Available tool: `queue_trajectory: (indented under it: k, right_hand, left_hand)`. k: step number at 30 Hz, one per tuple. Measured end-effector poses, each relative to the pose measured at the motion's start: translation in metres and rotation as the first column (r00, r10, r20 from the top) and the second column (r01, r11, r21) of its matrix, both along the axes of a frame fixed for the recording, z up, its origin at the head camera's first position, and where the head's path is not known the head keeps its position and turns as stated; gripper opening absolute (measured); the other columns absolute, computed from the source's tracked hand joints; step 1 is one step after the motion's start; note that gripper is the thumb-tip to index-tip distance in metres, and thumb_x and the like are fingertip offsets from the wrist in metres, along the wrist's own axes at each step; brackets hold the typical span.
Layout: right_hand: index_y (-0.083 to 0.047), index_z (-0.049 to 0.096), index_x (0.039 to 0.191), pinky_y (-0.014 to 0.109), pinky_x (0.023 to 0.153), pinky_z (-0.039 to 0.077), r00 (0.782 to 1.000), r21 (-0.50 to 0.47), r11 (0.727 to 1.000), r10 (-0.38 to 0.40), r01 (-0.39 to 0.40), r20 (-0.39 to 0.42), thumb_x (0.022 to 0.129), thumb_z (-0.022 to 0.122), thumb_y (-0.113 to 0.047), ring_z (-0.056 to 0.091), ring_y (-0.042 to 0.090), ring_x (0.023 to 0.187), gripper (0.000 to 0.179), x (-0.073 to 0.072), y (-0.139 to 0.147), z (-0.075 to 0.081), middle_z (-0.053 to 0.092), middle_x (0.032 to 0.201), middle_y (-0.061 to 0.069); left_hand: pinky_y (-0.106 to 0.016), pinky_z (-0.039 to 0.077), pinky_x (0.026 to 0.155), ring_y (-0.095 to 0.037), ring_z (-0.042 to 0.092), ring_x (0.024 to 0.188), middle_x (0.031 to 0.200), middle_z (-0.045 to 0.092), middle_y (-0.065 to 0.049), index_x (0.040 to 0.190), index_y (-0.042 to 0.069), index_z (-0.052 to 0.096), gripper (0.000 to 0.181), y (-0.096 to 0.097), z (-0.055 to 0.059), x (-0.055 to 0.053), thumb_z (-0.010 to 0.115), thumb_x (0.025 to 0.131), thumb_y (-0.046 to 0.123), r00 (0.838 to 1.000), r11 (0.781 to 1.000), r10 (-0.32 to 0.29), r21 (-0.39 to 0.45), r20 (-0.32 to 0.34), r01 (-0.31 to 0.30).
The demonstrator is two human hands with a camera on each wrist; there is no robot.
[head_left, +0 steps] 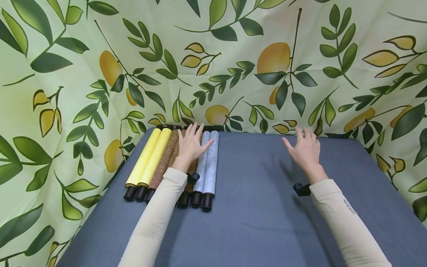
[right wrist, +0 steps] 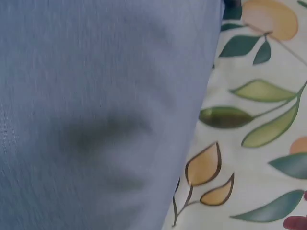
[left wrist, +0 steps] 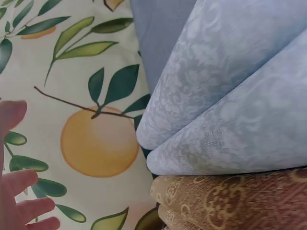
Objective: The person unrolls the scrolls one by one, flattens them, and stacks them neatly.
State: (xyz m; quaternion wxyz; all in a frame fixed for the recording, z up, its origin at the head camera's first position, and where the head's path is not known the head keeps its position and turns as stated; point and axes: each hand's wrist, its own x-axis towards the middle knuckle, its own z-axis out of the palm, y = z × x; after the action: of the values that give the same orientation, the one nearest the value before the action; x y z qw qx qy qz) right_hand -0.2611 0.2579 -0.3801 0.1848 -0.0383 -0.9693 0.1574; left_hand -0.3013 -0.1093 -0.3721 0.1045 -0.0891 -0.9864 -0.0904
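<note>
Several rolled scrolls with dark end knobs lie side by side at the table's left: yellow scrolls (head_left: 143,157), brown patterned scrolls (head_left: 165,163) and light-blue scrolls (head_left: 212,163). My left hand (head_left: 191,146) is over the far part of the row, fingers spread and holding nothing; with its forearm it hides part of the brown ones. In the left wrist view the light-blue scrolls (left wrist: 230,110) lie against a brown scroll (left wrist: 235,199), with my fingers (left wrist: 29,208) off to the left. Over the table's right side, my right hand (head_left: 305,150) has its fingers extended, nothing in it.
A blue-grey cloth covers the table (head_left: 253,207). Behind it and along both sides hangs a curtain (head_left: 233,48) printed with leaves and fruit. Dark wrist straps (head_left: 301,189) show below the hands. The right hand's shadow falls on the cloth.
</note>
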Motion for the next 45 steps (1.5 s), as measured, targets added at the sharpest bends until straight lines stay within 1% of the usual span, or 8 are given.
queue_trajectory:
  k: [5,11,15,23,29,37,39,45]
  right_hand:
    - [0.007,0.044,0.136,0.064,0.092,0.041,0.995,-0.041,0.998,0.043,-0.047,-0.093,0.095,0.056,-0.028,0.042,0.051,0.12,0.055,0.007,-0.015,-0.008,0.044,0.135,0.034]
    - [0.009,0.049,0.13,0.061,0.087,0.046,0.989,-0.078,0.99,0.107,-0.115,-0.103,0.093,0.058,-0.02,0.05,0.049,0.113,0.048,0.016,-0.034,-0.019,0.051,0.125,0.033]
    - [0.01,0.053,0.126,0.057,0.087,0.048,0.981,-0.104,0.977,0.176,-0.184,-0.082,0.093,0.06,-0.019,0.057,0.047,0.106,0.045,0.022,-0.052,-0.027,0.057,0.117,0.032]
    - [0.007,0.055,0.126,0.05,0.086,0.052,0.956,-0.273,0.925,0.289,-0.263,0.058,0.091,0.063,-0.018,0.063,0.039,0.104,0.044,0.037,-0.096,-0.045,0.064,0.114,0.026]
    - [0.005,0.059,0.122,0.045,0.081,0.053,0.93,-0.391,0.868,0.361,-0.306,0.071,0.088,0.067,-0.017,0.066,0.031,0.093,0.041,0.043,-0.129,-0.058,0.069,0.104,0.02]
    - [0.007,0.064,0.111,0.034,0.072,0.055,0.907,-0.54,0.774,0.418,-0.331,0.043,0.085,0.069,-0.01,0.069,0.026,0.082,0.032,0.048,-0.17,-0.069,0.072,0.094,0.019]
    - [0.008,0.064,0.111,0.031,0.069,0.056,0.903,-0.598,0.738,0.427,-0.314,0.053,0.085,0.07,-0.01,0.07,0.027,0.08,0.032,0.047,-0.179,-0.071,0.072,0.094,0.02]
    - [0.015,0.061,0.111,0.032,0.062,0.059,0.882,-0.786,0.587,0.455,-0.194,0.122,0.085,0.071,-0.008,0.073,0.034,0.074,0.037,0.046,-0.201,-0.074,0.071,0.097,0.029]
  left_hand:
    - [-0.059,0.019,0.12,-0.029,0.032,0.146,0.157,0.035,-0.009,0.152,0.019,0.03,0.069,-0.004,-0.004,0.011,0.044,0.095,0.056,0.999,0.997,-0.039,0.065,-0.003,0.039]
    - [-0.051,0.034,0.114,-0.032,0.045,0.137,0.144,0.052,-0.015,0.145,0.012,0.043,0.059,-0.01,-0.01,0.025,0.045,0.098,0.047,0.998,0.994,-0.067,0.082,-0.015,0.068]
    - [-0.049,0.039,0.11,-0.033,0.049,0.133,0.141,0.055,-0.016,0.142,0.01,0.048,0.054,-0.013,-0.013,0.036,0.046,0.099,0.043,0.996,0.983,-0.081,0.17,0.026,0.075]
    - [-0.047,0.045,0.105,-0.034,0.058,0.124,0.135,0.06,-0.018,0.136,0.002,0.053,0.046,-0.015,-0.028,0.064,0.053,0.098,0.028,0.979,0.9,-0.148,0.429,0.141,0.074]
    - [-0.045,0.053,0.089,-0.032,0.068,0.101,0.113,0.07,-0.022,0.125,-0.003,0.06,0.038,-0.012,-0.039,0.075,0.057,0.095,0.021,0.981,0.861,-0.14,0.506,0.131,0.055]
    - [-0.045,0.054,0.088,-0.034,0.068,0.101,0.111,0.07,-0.025,0.12,-0.006,0.062,0.034,-0.012,-0.046,0.082,0.059,0.093,0.015,0.988,0.839,-0.11,0.543,0.106,0.035]
    - [-0.045,0.054,0.088,-0.035,0.068,0.102,0.112,0.069,-0.026,0.12,-0.007,0.062,0.034,-0.011,-0.047,0.083,0.059,0.093,0.013,0.989,0.824,-0.105,0.565,0.108,0.026]
    - [-0.044,0.055,0.088,-0.037,0.068,0.102,0.109,0.07,-0.027,0.116,-0.01,0.063,0.03,-0.009,-0.05,0.085,0.059,0.09,0.006,0.992,0.8,-0.093,0.599,0.091,0.02]
